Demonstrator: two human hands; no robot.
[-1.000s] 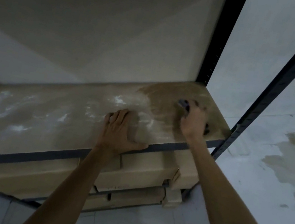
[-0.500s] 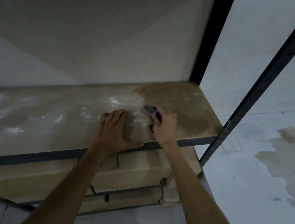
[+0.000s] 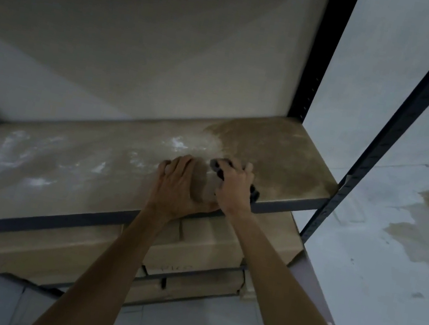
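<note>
The shelf (image 3: pixel 64 164) is light tan with white dusty streaks (image 3: pixel 37 182) and a darker brown patch (image 3: pixel 280 156). The frame (image 3: pixel 402 132) and the sponge (image 3: pixel 217 166) are black. The floor (image 3: pixel 387 279) is pale grey.

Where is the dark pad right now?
Head view: the dark pad is gripped under the right hand on the shelf, near its front edge, just right of the left hand.
</note>
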